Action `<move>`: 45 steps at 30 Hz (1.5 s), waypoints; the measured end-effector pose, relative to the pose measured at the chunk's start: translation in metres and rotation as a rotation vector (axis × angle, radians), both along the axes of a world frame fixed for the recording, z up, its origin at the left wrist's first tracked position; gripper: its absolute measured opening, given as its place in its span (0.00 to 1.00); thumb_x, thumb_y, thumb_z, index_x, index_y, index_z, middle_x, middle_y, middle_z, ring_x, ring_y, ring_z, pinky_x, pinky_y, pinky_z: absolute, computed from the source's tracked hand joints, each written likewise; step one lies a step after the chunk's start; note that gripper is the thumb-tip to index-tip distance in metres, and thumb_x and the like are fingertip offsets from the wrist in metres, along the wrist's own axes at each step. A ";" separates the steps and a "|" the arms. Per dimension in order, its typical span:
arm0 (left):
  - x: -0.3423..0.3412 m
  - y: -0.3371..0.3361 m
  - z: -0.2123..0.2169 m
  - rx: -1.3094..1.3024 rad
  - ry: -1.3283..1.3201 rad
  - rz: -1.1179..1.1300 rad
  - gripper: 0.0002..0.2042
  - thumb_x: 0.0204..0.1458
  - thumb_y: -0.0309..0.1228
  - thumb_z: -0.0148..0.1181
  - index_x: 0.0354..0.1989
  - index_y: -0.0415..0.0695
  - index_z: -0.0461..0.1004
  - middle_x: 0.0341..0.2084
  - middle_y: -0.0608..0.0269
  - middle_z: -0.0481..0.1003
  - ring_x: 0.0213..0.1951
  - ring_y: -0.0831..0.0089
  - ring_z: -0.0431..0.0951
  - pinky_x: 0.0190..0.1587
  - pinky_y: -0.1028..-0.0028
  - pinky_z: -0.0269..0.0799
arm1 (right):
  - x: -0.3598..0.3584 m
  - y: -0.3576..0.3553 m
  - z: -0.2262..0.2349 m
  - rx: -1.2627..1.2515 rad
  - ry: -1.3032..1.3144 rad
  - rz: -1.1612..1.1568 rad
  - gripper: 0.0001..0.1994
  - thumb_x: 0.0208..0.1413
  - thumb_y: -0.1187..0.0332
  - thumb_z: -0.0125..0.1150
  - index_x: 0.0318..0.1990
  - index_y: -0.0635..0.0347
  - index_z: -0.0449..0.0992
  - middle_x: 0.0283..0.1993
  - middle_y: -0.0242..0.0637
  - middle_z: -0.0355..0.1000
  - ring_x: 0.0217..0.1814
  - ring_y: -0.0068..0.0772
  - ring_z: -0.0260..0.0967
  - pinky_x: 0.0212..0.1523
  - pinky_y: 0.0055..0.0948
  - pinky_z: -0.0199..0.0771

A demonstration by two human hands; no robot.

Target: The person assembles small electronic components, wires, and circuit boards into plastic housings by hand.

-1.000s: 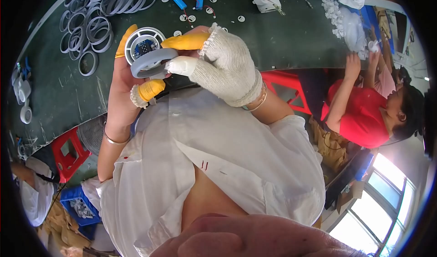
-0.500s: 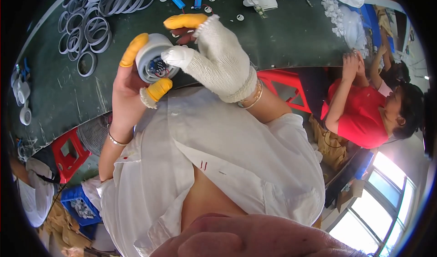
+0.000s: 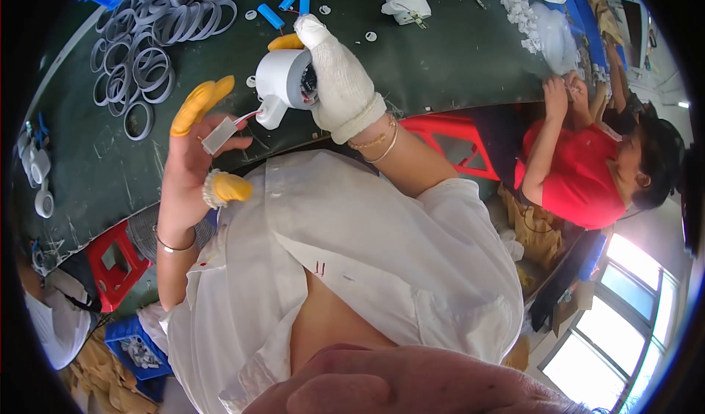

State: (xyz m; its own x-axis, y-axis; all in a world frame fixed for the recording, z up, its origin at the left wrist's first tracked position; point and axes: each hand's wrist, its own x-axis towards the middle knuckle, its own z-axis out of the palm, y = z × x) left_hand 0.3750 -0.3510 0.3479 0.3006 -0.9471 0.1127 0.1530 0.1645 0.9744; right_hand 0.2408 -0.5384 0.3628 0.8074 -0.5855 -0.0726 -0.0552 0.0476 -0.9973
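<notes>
A white round housing [image 3: 277,80] with a short stub has a grey rim and a small circuit board inside its open end. My right hand [image 3: 344,84], in a white knit glove with a yellow fingertip cover, grips it from the right side. Red and white wires lead from the stub to a flat pale rectangular piece [image 3: 219,136]. That piece lies in front of the fingers of my left hand [image 3: 189,161], which has yellow finger covers. The left thumb and forefinger are spread wide, and no firm grip on the piece shows.
Many grey rings [image 3: 150,54] lie heaped at the far left of the dark green table [image 3: 455,62]. Blue cylindrical cells [image 3: 270,16] and another white housing [image 3: 406,6] lie at the back. A person in red [image 3: 573,157] sits to the right, near a red stool [image 3: 452,142].
The housing has turned and moved right, out of my left hand and into my right hand's grip. My left hand has opened, and the wired rectangular piece now shows.
</notes>
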 end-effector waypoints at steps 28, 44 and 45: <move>0.018 -0.014 0.024 0.092 -0.118 0.236 0.14 0.56 0.19 0.54 0.52 0.37 0.72 0.35 0.61 0.77 0.32 0.77 0.76 0.38 0.78 0.73 | -0.013 -0.048 0.035 -0.601 -0.030 0.229 0.13 0.58 0.64 0.53 0.27 0.64 0.73 0.31 0.37 0.77 0.33 0.31 0.76 0.32 0.28 0.72; 0.011 -0.048 0.036 -0.094 -0.995 0.411 0.12 0.45 0.15 0.59 0.40 0.38 0.76 0.35 0.56 0.75 0.32 0.63 0.76 0.34 0.74 0.72 | 0.008 -0.026 0.043 -1.124 0.099 0.344 0.14 0.49 0.57 0.60 0.38 0.56 0.77 0.31 0.43 0.73 0.34 0.49 0.72 0.39 0.43 0.73; 0.015 -0.048 0.031 -0.055 -1.039 0.405 0.13 0.45 0.15 0.58 0.41 0.39 0.76 0.36 0.56 0.75 0.33 0.62 0.76 0.36 0.74 0.72 | 0.010 -0.030 0.038 -1.157 0.147 0.381 0.16 0.50 0.55 0.60 0.38 0.57 0.77 0.33 0.42 0.72 0.37 0.47 0.71 0.40 0.41 0.72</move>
